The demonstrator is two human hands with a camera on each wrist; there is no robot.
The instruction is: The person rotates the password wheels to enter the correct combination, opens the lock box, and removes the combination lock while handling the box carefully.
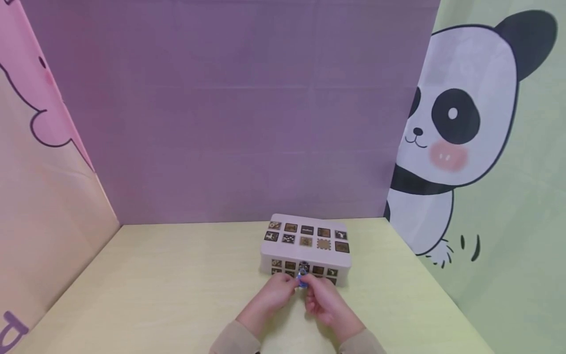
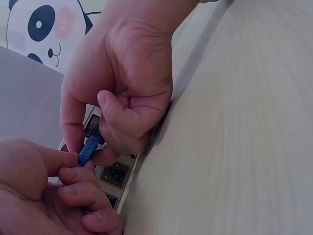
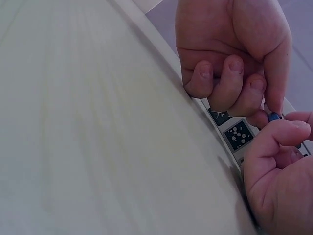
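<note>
A small blue padlock (image 1: pixel 302 282) is at the front of a pale box (image 1: pixel 309 252), just below its metal clasp (image 1: pixel 303 267). My left hand (image 1: pixel 277 291) pinches the padlock from the left between thumb and fingers. From the right, my right hand (image 1: pixel 325 300) pinches the same padlock with thumb and index finger, its other fingers curled in. The left wrist view shows the blue padlock body (image 2: pixel 88 150) edge-on between both sets of fingertips. In the right wrist view only a bit of the blue padlock (image 3: pixel 273 117) peeks out. Fingers hide whether its shackle is locked.
The box bears small dark picture squares on its lid and front, and its lid is down. It stands toward the back right of a light wood table (image 1: pixel 177 285). A purple backdrop (image 1: pixel 221 123) rises behind, with a panda print (image 1: pixel 468 98) on the right wall.
</note>
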